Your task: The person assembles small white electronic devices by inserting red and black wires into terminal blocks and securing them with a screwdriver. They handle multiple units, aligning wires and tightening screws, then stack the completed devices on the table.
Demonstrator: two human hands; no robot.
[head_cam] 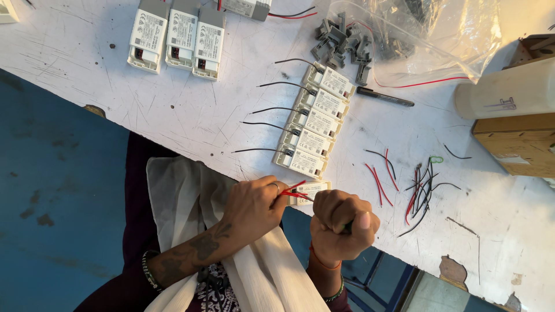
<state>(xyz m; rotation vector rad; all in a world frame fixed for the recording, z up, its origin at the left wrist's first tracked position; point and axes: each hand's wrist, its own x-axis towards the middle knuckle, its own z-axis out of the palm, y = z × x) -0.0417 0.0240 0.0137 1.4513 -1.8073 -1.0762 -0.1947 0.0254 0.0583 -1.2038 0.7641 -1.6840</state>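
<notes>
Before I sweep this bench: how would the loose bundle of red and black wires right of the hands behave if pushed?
The wire bundle looks thin and floppy, so it would probably splay rather than slide together. Its loose strands seem light, likely to scatter. Nothing suggests rolling.

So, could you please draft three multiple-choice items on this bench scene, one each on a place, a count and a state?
1. Where does the black marker lie?
A. right of the row of white modules
B. inside the plastic bag
C. on the wooden box

2. How many white modules with black wires form the row?
A. two
B. five
C. nine

3. What is the right hand doing?
A. lying flat and open
B. closed in a fist around a green-handled tool
C. lifting the bag

Key: 1 A, it rests on the table beside the row; 2 B, five lie side by side; 3 B, fingers are curled around it.
</notes>
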